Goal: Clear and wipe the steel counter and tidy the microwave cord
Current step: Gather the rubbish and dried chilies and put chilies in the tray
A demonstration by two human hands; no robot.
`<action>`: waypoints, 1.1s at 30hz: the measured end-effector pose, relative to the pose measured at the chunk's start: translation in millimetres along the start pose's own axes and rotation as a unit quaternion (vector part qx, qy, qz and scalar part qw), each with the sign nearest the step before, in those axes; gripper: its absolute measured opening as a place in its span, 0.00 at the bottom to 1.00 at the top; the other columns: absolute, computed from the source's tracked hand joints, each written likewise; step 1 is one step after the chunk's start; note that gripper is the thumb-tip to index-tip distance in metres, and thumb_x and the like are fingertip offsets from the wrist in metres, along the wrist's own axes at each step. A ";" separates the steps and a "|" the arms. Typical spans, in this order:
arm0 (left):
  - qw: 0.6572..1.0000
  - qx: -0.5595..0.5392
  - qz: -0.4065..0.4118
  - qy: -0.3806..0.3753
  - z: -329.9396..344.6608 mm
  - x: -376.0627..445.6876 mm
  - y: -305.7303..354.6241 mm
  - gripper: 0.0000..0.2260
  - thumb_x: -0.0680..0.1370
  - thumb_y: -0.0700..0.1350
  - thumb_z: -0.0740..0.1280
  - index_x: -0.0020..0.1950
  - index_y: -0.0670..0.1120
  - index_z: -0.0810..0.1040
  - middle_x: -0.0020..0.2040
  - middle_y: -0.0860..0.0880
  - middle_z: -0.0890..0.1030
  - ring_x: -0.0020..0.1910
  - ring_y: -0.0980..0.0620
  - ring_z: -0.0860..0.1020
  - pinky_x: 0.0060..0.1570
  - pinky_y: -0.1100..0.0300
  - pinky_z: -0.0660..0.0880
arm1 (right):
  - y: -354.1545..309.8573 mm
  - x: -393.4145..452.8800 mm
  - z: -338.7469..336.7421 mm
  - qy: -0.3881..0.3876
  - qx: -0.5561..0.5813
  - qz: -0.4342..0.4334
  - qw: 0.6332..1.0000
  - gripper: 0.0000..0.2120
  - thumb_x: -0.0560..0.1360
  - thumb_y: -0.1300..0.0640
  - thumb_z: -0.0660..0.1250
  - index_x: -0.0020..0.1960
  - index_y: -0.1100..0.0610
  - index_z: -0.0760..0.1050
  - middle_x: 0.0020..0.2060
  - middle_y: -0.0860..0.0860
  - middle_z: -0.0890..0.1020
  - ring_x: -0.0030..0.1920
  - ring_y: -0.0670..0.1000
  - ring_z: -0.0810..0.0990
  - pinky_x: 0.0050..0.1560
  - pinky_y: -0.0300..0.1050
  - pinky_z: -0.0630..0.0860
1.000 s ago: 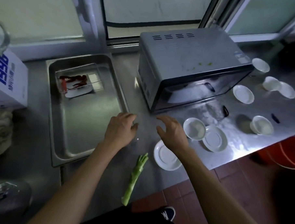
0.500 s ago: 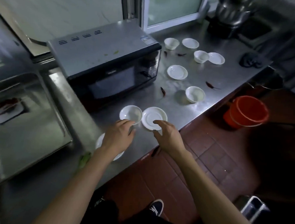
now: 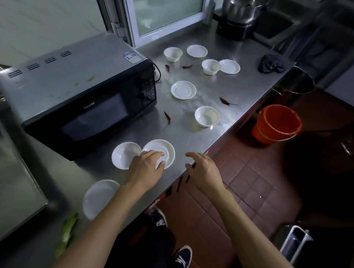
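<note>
A dark microwave [image 3: 82, 101] stands on the steel counter [image 3: 192, 138], and its black cord [image 3: 158, 72] loops out behind its right rear corner. In front of it lie a white bowl [image 3: 125, 155] and a white saucer [image 3: 161, 150], side by side. My left hand [image 3: 147, 168] lies on the saucer's near part, fingers spread over it and thumb at its rim. My right hand [image 3: 203, 169] hovers open above the counter's front edge and holds nothing. Another saucer [image 3: 99, 197] sits near my left forearm.
Several more white bowls [image 3: 206, 116] and saucers [image 3: 183, 89] and red chillies [image 3: 167, 117] are scattered over the counter's right part. A dark cloth [image 3: 271, 64] lies at the far right corner. A green stalk [image 3: 66, 234] lies near left. An orange bucket [image 3: 277, 124] stands on the floor.
The view has swung right, from the steel tray to the dishes. My left hand has moved from the bowl onto the saucer. My right hand has shifted right to the counter's edge.
</note>
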State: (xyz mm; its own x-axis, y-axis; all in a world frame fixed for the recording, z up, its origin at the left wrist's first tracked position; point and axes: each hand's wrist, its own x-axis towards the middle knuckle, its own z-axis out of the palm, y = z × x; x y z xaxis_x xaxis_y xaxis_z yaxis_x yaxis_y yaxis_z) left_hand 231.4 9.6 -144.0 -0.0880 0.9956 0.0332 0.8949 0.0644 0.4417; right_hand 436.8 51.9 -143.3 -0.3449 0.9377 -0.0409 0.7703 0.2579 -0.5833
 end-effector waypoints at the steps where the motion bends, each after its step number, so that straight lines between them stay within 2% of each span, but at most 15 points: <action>1: 1.000 -0.002 -0.005 -0.002 3.1 10.4 -2.2 0.12 0.77 0.47 0.68 0.59 0.45 0.82 0.55 0.47 0.84 0.53 0.42 0.80 0.49 0.47 0.78 | 2.4 8.1 1.1 -0.005 -0.001 0.001 1.000 0.18 0.77 0.54 0.67 0.67 0.52 0.76 0.63 0.49 0.80 0.61 0.54 0.78 0.62 0.52 0.74; 9: 0.997 -0.048 -0.056 -0.011 19.1 102.6 -28.0 0.15 0.79 0.48 0.67 0.65 0.48 0.78 0.60 0.49 0.81 0.58 0.45 0.78 0.56 0.50 0.75 | 4.2 103.8 -11.3 -0.019 -0.037 -0.004 0.999 0.17 0.78 0.54 0.68 0.67 0.52 0.76 0.63 0.49 0.80 0.62 0.53 0.78 0.60 0.51 0.75; 14: 0.994 -0.072 -0.088 -0.002 20.4 147.5 -43.6 0.14 0.78 0.47 0.68 0.63 0.45 0.80 0.59 0.46 0.82 0.56 0.42 0.79 0.53 0.51 0.75 | 0.9 149.3 -20.8 -0.028 -0.047 0.005 0.998 0.17 0.77 0.56 0.69 0.66 0.53 0.77 0.60 0.52 0.81 0.55 0.56 0.80 0.55 0.50 0.75; 23: 0.992 -0.055 -0.116 -0.006 42.6 199.0 -53.5 0.13 0.77 0.47 0.69 0.60 0.47 0.80 0.57 0.47 0.83 0.56 0.43 0.79 0.52 0.51 0.76 | 8.3 195.5 -10.2 -0.070 -0.049 -0.001 0.996 0.16 0.77 0.55 0.68 0.65 0.53 0.77 0.60 0.51 0.82 0.57 0.57 0.79 0.55 0.55 0.77; 26: 0.989 -0.059 -0.139 -0.011 54.2 215.8 -53.7 0.11 0.76 0.47 0.69 0.57 0.48 0.81 0.55 0.47 0.83 0.55 0.43 0.79 0.51 0.49 0.76 | 16.9 210.4 -7.4 -0.084 -0.043 -0.009 0.996 0.16 0.77 0.55 0.68 0.65 0.52 0.77 0.60 0.50 0.82 0.59 0.57 0.79 0.57 0.56 0.76; 30: 0.983 -0.062 -0.171 -0.015 67.8 240.4 -46.9 0.05 0.74 0.47 0.70 0.48 0.50 0.80 0.49 0.46 0.83 0.50 0.42 0.80 0.47 0.50 0.76 | 34.8 233.1 -11.8 -0.096 -0.037 -0.033 0.994 0.16 0.77 0.56 0.69 0.64 0.53 0.78 0.59 0.51 0.82 0.58 0.56 0.79 0.57 0.56 0.76; 33: 0.975 -0.053 -0.214 -0.015 82.1 261.8 -38.8 0.04 0.73 0.46 0.67 0.46 0.49 0.80 0.47 0.47 0.83 0.48 0.42 0.80 0.45 0.51 0.77 | 55.8 255.2 -18.3 -0.100 -0.020 -0.053 0.993 0.16 0.76 0.56 0.69 0.64 0.54 0.78 0.60 0.50 0.82 0.59 0.56 0.80 0.58 0.54 0.76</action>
State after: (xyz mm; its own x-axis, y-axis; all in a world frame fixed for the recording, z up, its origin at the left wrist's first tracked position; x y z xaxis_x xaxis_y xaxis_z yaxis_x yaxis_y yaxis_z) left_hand 209.6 273.4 -226.0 -0.4301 0.8803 -0.2001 0.7287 0.4694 0.4986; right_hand 401.6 309.9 -171.3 -0.5217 0.8411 -0.1428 0.7430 0.3657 -0.5606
